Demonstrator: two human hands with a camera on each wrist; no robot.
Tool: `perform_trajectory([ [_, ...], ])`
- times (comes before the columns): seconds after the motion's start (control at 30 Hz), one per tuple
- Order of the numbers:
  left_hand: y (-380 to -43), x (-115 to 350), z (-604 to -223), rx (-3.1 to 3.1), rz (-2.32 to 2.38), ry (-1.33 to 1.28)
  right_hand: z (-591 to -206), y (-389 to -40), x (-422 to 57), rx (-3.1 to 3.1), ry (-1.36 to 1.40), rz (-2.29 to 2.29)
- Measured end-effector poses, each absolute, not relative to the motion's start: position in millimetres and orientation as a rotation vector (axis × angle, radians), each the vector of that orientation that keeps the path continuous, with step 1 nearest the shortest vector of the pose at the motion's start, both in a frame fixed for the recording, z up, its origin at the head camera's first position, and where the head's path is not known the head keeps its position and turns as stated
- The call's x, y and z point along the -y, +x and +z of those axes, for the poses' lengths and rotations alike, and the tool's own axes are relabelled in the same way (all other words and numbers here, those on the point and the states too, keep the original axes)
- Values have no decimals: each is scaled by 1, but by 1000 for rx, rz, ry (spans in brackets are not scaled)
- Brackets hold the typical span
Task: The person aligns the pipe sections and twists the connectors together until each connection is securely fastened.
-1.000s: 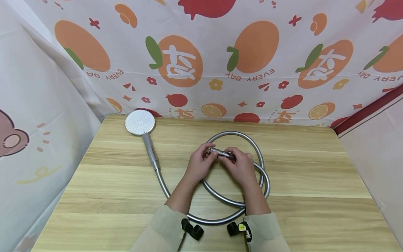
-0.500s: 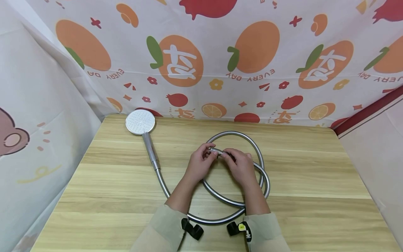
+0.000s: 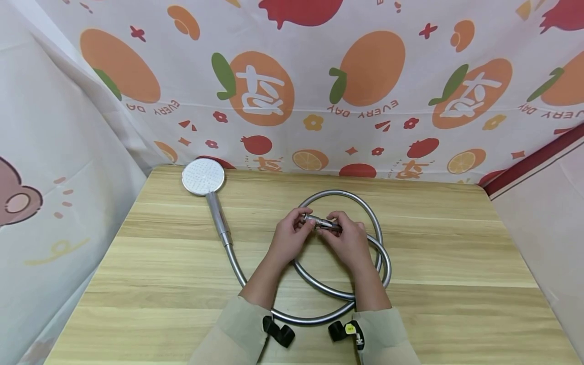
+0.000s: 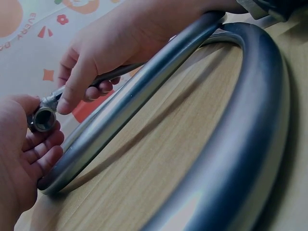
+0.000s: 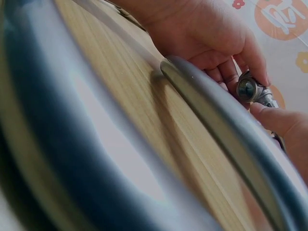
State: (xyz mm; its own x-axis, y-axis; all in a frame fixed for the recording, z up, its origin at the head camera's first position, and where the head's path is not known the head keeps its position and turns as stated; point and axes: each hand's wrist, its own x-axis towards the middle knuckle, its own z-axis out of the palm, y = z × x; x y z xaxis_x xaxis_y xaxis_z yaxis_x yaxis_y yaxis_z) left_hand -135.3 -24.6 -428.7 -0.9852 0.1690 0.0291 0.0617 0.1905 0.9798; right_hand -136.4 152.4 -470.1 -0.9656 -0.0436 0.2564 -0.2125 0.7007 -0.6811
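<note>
My left hand (image 3: 288,237) pinches a small metal threaded fitting (image 3: 312,219) between thumb and fingers. The fitting's round open mouth (image 4: 44,118) shows inner threads in the left wrist view. To its right, my right hand (image 3: 349,242) pinches the slim metal part joined to the fitting, thumb below and forefinger above. A grey metal shower hose (image 3: 329,291) loops on the table around and beneath both hands. It runs left to a handheld shower head (image 3: 203,177) with a white perforated face, lying face up.
The hose coil (image 3: 376,223) surrounds the hands and crosses itself under the right forearm. The wooden table (image 3: 456,253) meets a fruit-printed curtain (image 3: 310,91) at its back edge. Another white cloth (image 3: 68,167) hangs at left. Black straps with cameras sit on both sleeves.
Half a second ago my right fingers reached further left over the fitting; they are now drawn back right, showing more of it. The left hand, hose and shower head look still.
</note>
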Motion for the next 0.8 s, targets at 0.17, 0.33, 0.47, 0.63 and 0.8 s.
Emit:
perform_trajectory([
  [0.17,-136,25,-430,-2347,1935,231,-471,-137,-152,2687,207,1109],
  [0.33,-136,25,-430,-2351,1937,243,-470,-137,-152,2697,229,1079],
  [0.47,-136,25,-430,-2354,1937,255,-469,-137,-152,2714,234,1062],
  [0.63,-137,25,-432,-2341,1948,248,-470,-137,-152,2710,241,1050],
  [0.8,-137,25,-432,-2336,1944,247,-470,-137,-152,2691,260,1044],
])
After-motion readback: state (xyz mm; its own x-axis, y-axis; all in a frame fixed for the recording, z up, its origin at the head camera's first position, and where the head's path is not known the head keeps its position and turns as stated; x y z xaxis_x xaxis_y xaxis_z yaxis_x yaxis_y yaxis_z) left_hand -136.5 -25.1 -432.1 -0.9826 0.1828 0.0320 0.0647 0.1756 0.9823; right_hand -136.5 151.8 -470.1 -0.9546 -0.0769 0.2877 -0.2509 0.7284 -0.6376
